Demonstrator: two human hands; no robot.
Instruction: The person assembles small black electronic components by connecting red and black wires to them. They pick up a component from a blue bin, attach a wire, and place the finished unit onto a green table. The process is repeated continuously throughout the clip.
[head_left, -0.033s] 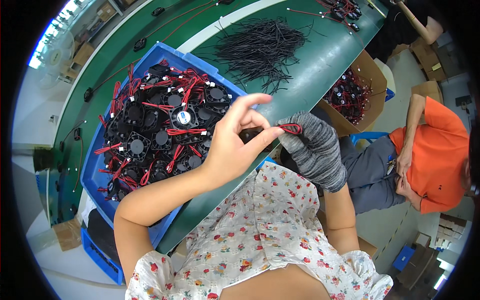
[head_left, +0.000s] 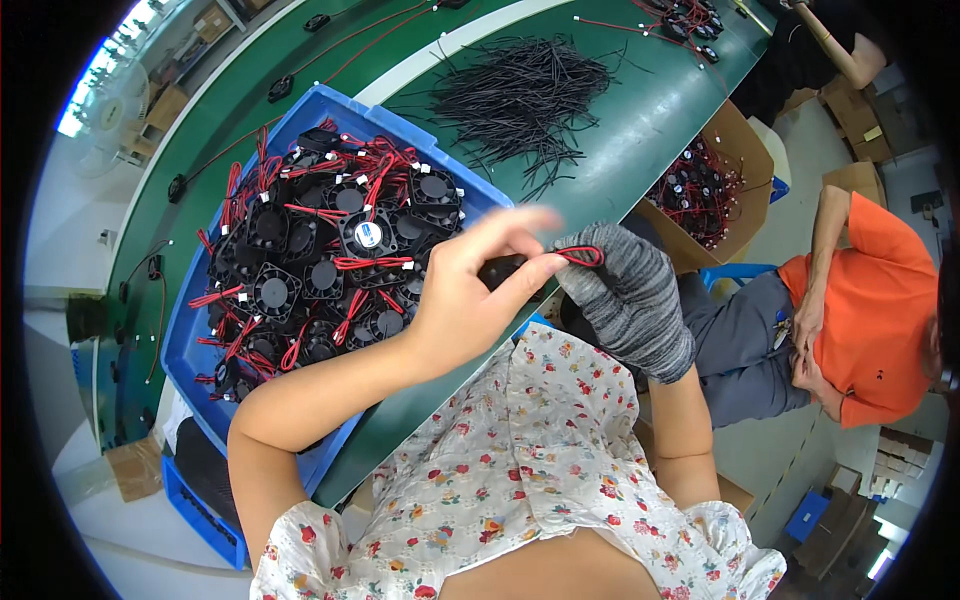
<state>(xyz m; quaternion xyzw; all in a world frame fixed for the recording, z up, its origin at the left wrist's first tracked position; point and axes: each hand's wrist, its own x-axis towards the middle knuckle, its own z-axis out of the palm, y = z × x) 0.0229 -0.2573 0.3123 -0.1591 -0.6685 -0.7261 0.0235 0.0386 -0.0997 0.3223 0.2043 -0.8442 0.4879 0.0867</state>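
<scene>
Close-knit fabric glove: mottled grey, with darker and paler bands
Thin looped wires: red and black
Square plastic fans: black, one with a blue-and-white round hub label
Rectangular plastic bin: blue
Long smooth benchtop: deep green, crossed by a white strip
Slender heaped strands: black
Loose fabric shirt: white, scattered with red and yellow flowers

I observed bright light at ten o'clock and tabletop glare at one. Motion blur softened the left hand; edges bowed toward the black rim.
</scene>
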